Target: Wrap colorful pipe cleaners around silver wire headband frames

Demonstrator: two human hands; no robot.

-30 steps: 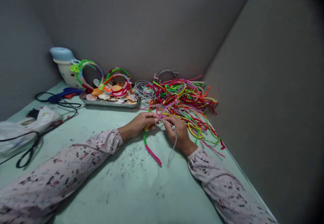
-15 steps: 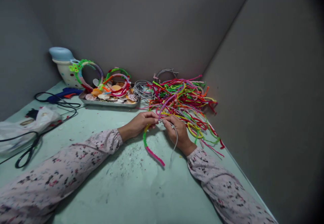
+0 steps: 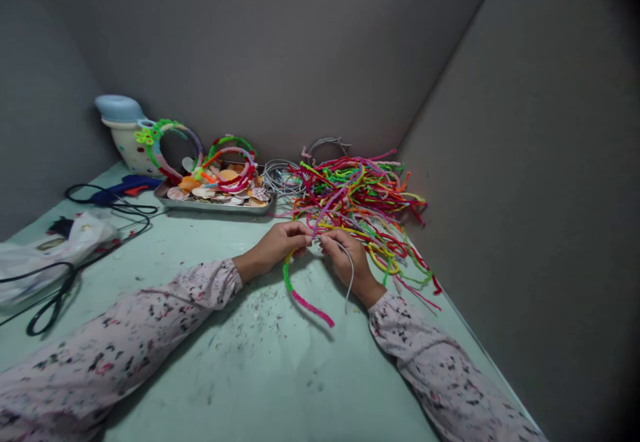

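Observation:
My left hand (image 3: pixel 277 247) pinches a curved wire wrapped in yellow, green and pink pipe cleaner (image 3: pixel 310 305); its pink end hangs over the table. Facing it, my right hand (image 3: pixel 349 263) is closed on the bare grey part of this wire (image 3: pixel 352 275), which arcs down past the knuckles. A purple pipe cleaner (image 3: pixel 327 210) rises from between the fingertips, in front of the pile. The fingertips of both hands nearly meet, and they hide the spot where purple strand and wire come together.
Behind my hands lies a heap of coloured pipe cleaners (image 3: pixel 370 192), beside coiled grey wire (image 3: pixel 283 177). A metal tray (image 3: pixel 215 207) holds shells and wrapped hoops. At left are a cup (image 3: pixel 127 142), a blue tool (image 3: pixel 120 187), a black cord (image 3: pixel 65 295) and a plastic bag (image 3: pixel 87 235).
The hanging pink end has swung slightly to the right, and the loose end of the grey wire has shifted right too. Both hands keep nearly the same place and grip.

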